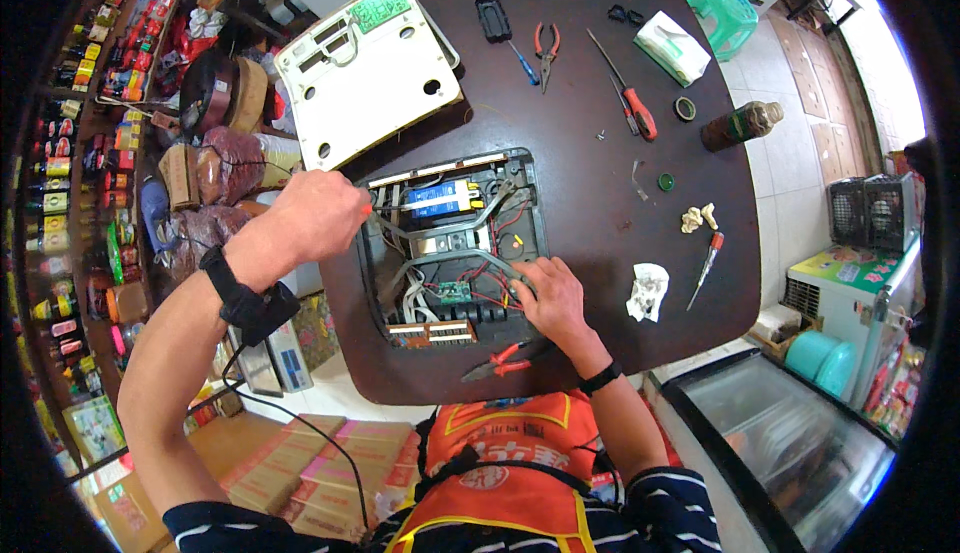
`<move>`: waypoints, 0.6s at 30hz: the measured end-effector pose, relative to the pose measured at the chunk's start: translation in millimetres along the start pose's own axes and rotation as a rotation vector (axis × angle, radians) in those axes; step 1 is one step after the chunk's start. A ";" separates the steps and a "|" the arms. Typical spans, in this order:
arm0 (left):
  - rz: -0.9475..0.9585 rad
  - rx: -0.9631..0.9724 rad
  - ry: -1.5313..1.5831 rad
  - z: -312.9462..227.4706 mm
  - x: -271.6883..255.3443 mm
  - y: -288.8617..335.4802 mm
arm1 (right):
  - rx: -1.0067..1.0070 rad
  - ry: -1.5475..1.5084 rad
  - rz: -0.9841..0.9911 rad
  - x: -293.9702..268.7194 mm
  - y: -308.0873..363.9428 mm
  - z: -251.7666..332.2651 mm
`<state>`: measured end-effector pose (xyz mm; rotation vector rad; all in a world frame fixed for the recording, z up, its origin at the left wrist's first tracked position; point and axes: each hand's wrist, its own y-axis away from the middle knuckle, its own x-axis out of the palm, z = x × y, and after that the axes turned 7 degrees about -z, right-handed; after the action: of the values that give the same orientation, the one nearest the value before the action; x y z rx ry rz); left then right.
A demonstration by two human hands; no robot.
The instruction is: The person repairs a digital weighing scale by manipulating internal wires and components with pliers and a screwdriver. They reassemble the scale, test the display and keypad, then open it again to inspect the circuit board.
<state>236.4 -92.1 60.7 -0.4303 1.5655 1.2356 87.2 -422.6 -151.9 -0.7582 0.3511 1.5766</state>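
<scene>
An opened electronic scale base (540, 215) lies on the dark table, its black tray holding a blue battery-like block (436, 199), a green circuit board (455, 292), wires and a grey X-shaped metal bracket (480, 252). My left hand (315, 215) is closed at the tray's left edge on what looks like a screwdriver. Its reddish end shows at the fingertips, and a thin shaft points over the tray; the rest is hidden in the fist. My right hand (553, 298) rests at the tray's right side, fingers curled on the bracket's lower right leg.
A white scale cover (375, 88) lies beyond the tray. Red-handled pliers (500, 364) sit at the near edge. Farther right are long-nose pliers (546, 55), a red screwdriver (637, 108), a tissue pack (672, 49), a bottle (742, 125) and crumpled tissue (648, 291). A glass-topped freezer (780, 443) stands right.
</scene>
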 end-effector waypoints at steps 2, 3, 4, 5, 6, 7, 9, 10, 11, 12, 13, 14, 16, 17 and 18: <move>-0.059 0.122 -0.074 -3.5 1.0 5.4 | 0.010 0.012 0.003 0.2 0.2 0.2; -0.096 0.108 -0.054 -6.4 -0.3 10.4 | -0.003 0.010 -0.002 0.3 0.8 0.5; -0.123 0.086 -0.053 -10.2 -2.6 14.9 | -0.007 0.014 -0.004 0.7 0.9 0.5; -0.121 0.049 -0.067 -14.7 -5.7 18.1 | 0.006 0.019 -0.002 0.5 1.0 0.0; -0.121 -0.001 -0.072 -19.7 -9.3 20.2 | -0.009 0.013 -0.008 0.1 0.4 -1.2; -0.195 0.002 0.013 -24.1 -13.6 20.7 | -0.002 0.007 -0.007 0.2 -0.5 -2.1; -0.301 -0.020 0.192 -34.0 -19.9 26.4 | 0.013 -0.003 -0.003 -2.0 3.7 -1.0; -0.322 -0.022 0.236 -39.8 -20.9 24.1 | 0.009 -0.004 -0.010 -2.0 2.6 -1.3; -0.288 -0.027 0.227 -44.6 -20.8 20.4 | 0.002 -0.007 -0.015 -2.4 3.1 -0.9; -0.275 -0.024 0.223 -49.4 -19.3 15.7 | -0.001 -0.013 -0.017 -2.6 3.0 -0.5; -0.257 -0.025 0.216 -53.5 -17.1 11.0 | -0.003 -0.016 -0.019 -2.8 2.9 0.0; -0.245 -0.042 0.205 -57.4 -14.7 6.6 | 0.005 -0.017 -0.019 -3.6 2.6 -0.1; -0.275 -0.025 0.227 -62.8 -9.6 0.1 | 0.001 -0.036 -0.025 -4.8 2.0 0.0; -0.272 -0.027 0.231 -64.5 -7.3 -3.0 | 0.015 -0.040 -0.013 -5.3 1.6 -0.2; -0.277 -0.021 0.236 -65.2 -5.4 -5.6 | 0.010 -0.051 -0.024 -6.0 1.4 -0.2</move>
<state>210.3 -152.3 57.4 -0.8027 1.6258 1.0160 85.8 -427.5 -148.6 -0.7108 0.3111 1.5682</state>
